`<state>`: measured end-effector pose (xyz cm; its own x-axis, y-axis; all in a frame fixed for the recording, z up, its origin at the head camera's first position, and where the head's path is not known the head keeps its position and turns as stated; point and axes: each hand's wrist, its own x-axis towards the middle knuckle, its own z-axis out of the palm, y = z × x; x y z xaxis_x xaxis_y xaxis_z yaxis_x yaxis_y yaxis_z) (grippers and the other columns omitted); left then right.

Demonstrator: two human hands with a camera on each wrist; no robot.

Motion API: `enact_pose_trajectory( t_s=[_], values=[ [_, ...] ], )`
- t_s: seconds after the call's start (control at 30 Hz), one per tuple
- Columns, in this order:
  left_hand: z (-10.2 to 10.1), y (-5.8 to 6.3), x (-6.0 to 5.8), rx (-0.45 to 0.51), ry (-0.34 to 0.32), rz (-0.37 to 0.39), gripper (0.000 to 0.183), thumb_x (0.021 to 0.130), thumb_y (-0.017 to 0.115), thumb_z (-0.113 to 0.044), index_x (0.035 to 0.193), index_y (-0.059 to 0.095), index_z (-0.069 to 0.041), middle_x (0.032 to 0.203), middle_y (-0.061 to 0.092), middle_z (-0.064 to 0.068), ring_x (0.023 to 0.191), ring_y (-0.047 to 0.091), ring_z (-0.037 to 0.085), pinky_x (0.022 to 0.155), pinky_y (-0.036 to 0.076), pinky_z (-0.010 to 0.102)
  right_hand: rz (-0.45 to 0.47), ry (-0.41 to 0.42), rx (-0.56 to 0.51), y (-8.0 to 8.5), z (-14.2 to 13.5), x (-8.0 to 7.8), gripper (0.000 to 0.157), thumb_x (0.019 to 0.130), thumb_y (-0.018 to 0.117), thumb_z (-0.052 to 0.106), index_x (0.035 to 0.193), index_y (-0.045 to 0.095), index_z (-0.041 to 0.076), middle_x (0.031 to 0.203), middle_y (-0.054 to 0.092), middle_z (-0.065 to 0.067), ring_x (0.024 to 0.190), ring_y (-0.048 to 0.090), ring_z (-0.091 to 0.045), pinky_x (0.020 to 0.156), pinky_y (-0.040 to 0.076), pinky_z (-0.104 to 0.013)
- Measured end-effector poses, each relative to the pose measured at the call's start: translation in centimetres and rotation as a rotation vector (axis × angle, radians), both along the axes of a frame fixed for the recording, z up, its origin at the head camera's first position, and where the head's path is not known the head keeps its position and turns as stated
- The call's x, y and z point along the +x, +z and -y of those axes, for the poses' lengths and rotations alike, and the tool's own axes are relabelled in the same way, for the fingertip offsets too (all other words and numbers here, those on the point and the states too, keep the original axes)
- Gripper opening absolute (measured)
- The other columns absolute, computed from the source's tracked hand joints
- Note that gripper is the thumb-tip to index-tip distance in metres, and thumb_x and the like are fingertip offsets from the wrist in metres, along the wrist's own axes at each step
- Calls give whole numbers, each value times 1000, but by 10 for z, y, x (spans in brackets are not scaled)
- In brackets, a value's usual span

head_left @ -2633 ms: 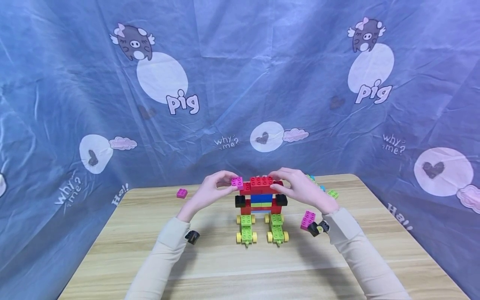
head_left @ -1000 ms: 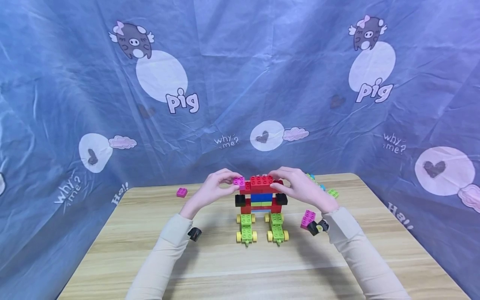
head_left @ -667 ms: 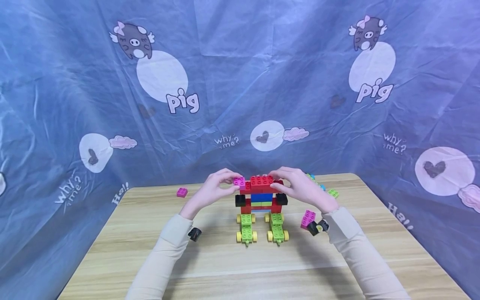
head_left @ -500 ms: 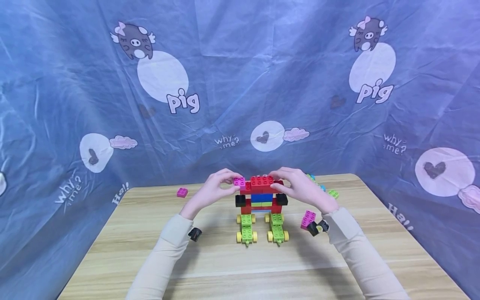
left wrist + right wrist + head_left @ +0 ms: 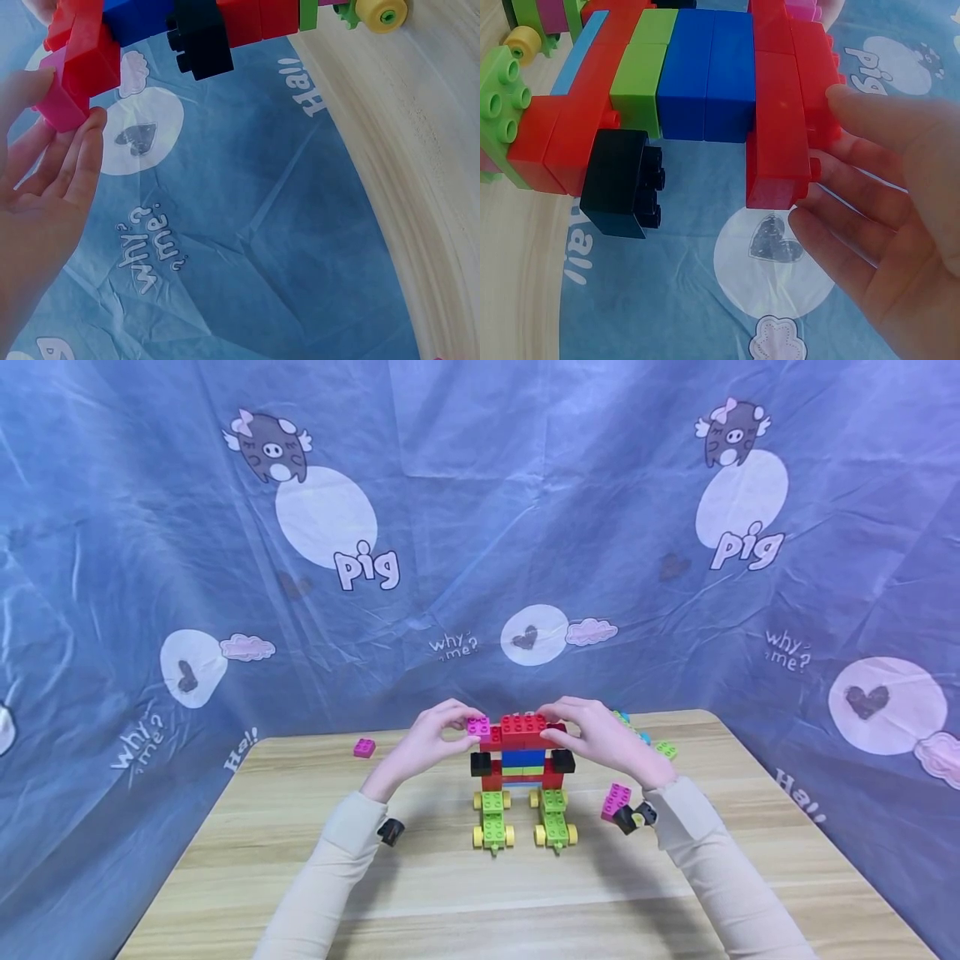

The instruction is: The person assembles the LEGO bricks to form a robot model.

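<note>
A toy brick figure stands in mid-table on two green wheeled bases [image 5: 492,828] with yellow wheels. Its body has blue bricks [image 5: 522,758] and a black brick [image 5: 481,764] jutting out on either side. My left hand [image 5: 435,735] pinches a pink brick [image 5: 478,727] between thumb and fingers; the left wrist view shows that brick against the end of a red brick [image 5: 94,56]. At the top, my right hand [image 5: 592,732] grips the upper red brick [image 5: 522,725], with its thumb on one side and its fingers underneath in the right wrist view.
One loose pink brick [image 5: 364,747] lies at the back left of the wooden table [image 5: 300,860]. A longer pink brick [image 5: 618,798] lies near my right wrist. Green and blue pieces [image 5: 666,749] are at the back right, partly hidden. A blue cloth [image 5: 465,527] hangs behind.
Compared with the oldest frame, my left hand and the pink brick have shifted slightly right, closer in against the red bricks. My right hand keeps its place.
</note>
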<state>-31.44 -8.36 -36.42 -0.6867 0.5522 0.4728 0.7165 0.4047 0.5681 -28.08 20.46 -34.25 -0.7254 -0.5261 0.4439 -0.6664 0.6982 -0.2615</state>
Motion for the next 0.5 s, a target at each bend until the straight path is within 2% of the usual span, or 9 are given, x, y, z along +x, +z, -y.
enact_pose_trajectory(
  t_s=[0.5],
  values=[
    [1,-8,2,76,11,56,31,84,70,-26,114,65,-24,103,64,-8,94,60,7,89,54,25,-12,6,10,0,0,0,33,87,66,30,116,64,14,104,68,1,90,65,-10,80,57,-29]
  ],
)
